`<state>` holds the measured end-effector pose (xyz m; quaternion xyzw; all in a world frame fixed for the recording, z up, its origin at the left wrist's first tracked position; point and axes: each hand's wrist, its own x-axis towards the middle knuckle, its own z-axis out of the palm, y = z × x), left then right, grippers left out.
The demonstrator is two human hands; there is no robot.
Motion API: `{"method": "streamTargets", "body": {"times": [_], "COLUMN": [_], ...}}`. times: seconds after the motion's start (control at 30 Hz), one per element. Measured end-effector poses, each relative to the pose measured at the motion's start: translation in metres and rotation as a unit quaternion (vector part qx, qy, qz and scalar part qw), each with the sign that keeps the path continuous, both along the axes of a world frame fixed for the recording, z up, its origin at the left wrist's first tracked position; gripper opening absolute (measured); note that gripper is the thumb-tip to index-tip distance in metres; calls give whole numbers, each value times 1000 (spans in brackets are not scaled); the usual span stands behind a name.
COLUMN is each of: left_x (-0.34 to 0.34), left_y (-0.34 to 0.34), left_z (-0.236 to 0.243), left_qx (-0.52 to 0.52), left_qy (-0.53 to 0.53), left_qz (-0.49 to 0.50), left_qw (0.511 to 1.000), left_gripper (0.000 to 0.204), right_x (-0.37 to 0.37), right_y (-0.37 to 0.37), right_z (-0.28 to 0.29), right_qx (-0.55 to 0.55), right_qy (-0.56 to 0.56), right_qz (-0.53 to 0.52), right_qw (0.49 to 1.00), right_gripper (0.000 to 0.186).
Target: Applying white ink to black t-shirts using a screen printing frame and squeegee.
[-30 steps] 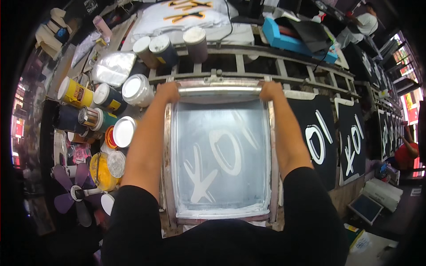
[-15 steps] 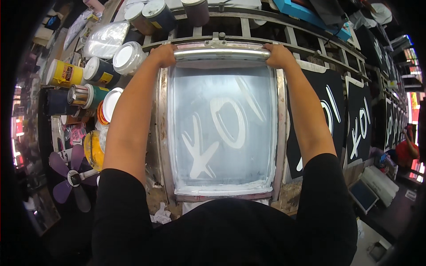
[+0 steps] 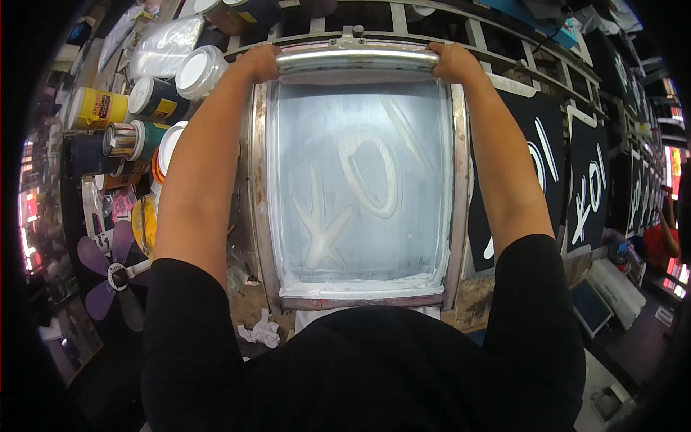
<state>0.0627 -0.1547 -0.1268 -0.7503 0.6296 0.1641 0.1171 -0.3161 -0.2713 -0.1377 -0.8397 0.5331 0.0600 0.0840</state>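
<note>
A screen-printing frame (image 3: 458, 137) lies in front of me, its mesh (image 3: 317, 129) covered with a pale film and showing lighter letter shapes. Across its far end rests a squeegee (image 3: 356, 61) with a shiny metal handle. My left hand (image 3: 259, 63) is closed round the squeegee's left end, and my right hand (image 3: 453, 63) grips the right end. Both arms reach straight out along the sides of the frame. A thick line of white ink (image 3: 360, 289) lies along the near edge of the mesh. The squeegee's blade is hidden.
Paint tubs and cans, including a yellow tub (image 3: 98, 108), crowd the left side above a purple fan (image 3: 115, 273). Black printed sheets (image 3: 589, 173) lie along the right. A slatted metal rack (image 3: 399, 18) runs behind the frame. A crumpled white rag (image 3: 260, 330) sits near my left.
My view has tilted slightly, so the frame and both hands sit higher in the picture. The letter shapes on the mesh look fainter. Both hands keep their grip on the squeegee.
</note>
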Motion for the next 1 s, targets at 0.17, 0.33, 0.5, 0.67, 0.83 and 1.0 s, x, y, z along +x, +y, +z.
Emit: {"method": "streamTargets", "body": {"times": [0.17, 0.33, 0.5, 0.67, 0.83, 1.0], "left_x": [15, 14, 9, -33, -92, -154], "left_y": [-5, -3, 28, 128, 310, 469], "left_z": [-9, -14, -14, -2, -23, -10], "left_qx": [-4, -10, -11, -55, -182, -189], "left_qy": [-8, 8, 24, -6, 31, 83], "left_qz": [-6, -10, 9, -18, -19, 5], "left_qw": [1000, 1000, 1000, 998, 983, 978], "left_gripper": [53, 58, 58, 48, 39, 38], "right_x": [5, 3, -7, -40, -94, -145], "right_y": [-1, 7, 40, 125, 293, 474], "right_z": [1, 3, 2, -6, -10, -4], "right_qx": [-3, -11, -36, -84, -11, -55], "right_qy": [-34, -11, -25, -54, -104, -154], "right_qz": [22, 10, 33, 80, 48, 36], "right_qw": [999, 1000, 998, 992, 993, 986], "right_gripper": [54, 55, 45, 41, 43, 34]}}
